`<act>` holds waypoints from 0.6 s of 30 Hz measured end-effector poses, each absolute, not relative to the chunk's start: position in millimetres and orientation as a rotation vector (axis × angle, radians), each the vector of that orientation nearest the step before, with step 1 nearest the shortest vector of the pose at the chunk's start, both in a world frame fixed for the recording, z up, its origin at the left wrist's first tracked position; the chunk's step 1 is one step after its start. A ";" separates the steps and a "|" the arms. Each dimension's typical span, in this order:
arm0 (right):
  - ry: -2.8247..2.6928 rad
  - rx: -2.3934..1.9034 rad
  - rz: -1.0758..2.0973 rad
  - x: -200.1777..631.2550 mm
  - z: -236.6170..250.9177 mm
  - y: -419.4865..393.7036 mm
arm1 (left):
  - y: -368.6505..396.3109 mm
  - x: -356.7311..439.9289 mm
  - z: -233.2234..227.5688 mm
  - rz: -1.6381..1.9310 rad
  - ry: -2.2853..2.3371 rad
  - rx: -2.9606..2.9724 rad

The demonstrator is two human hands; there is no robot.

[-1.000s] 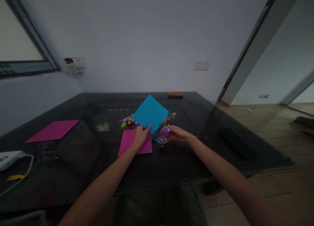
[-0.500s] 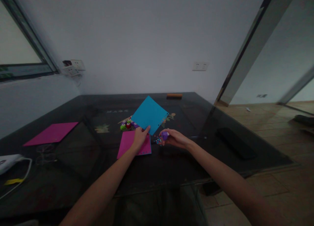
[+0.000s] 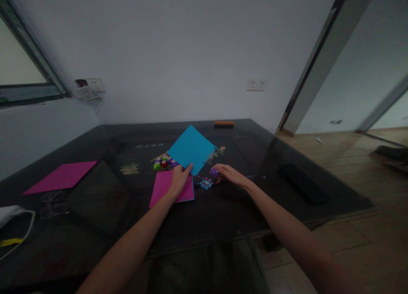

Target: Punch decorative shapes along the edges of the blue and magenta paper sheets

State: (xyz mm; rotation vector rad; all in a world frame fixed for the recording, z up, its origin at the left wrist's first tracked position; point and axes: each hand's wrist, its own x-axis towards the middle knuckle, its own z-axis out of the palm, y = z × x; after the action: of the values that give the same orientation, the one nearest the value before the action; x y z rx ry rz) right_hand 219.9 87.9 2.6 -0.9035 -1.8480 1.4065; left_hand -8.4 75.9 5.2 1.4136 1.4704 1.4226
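Left hand (image 3: 179, 178) pinches blue square paper sheet (image 3: 190, 149), raised over pink paper sheet (image 3: 165, 187); right hand (image 3: 227, 173) grips small purple punch (image 3: 214, 173) beside confetti pile (image 3: 205, 183). Coloured punches (image 3: 163, 162) behind; dark glass table (image 3: 223, 209) bare toward near edge.

A domestic room is indicated. A dark glass-topped table (image 3: 197, 213) with a floral inlay is set against a plain white wall (image 3: 191, 52) fitted with a socket plate (image 3: 255, 85). A window (image 3: 22, 79) is seen at far left, and wood flooring (image 3: 366, 166) beyond a doorway at right.
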 end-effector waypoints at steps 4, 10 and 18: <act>-1.841 -0.853 1.420 210.7 3.3 85.0 | 76.6 -8.8 5.4 1.394 1.452 1.441; -1.630 -0.775 1.494 216.2 3.8 86.6 | 80.0 -12.5 2.1 1.391 1.514 1.522; -1.315 -0.778 1.425 232.6 10.5 93.9 | 81.7 -22.9 12.3 1.382 1.587 1.468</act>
State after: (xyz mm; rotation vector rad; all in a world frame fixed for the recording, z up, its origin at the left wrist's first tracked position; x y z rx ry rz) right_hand 232.6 93.9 10.5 -0.7782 -1.3146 1.4252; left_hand -22.9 81.7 12.3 1.4682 1.5865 1.3820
